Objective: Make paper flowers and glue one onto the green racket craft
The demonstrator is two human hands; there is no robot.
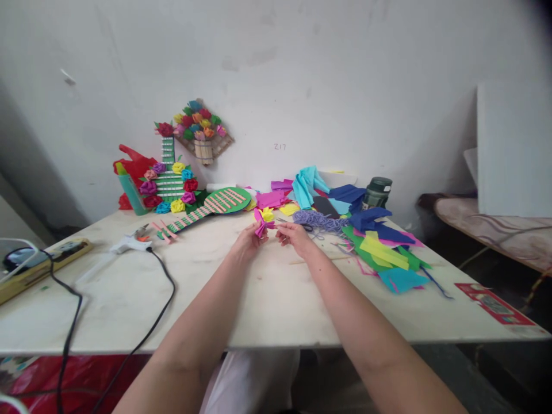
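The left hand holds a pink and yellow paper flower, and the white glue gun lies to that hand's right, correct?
No: the head view shows the white glue gun lying left of the left hand, which does hold a pink and yellow paper flower.

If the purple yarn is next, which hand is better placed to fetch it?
Probably the right hand, nearer the purple yarn; the left hand holds the pink and yellow paper flower. Whether the right also pinches it is unclear.
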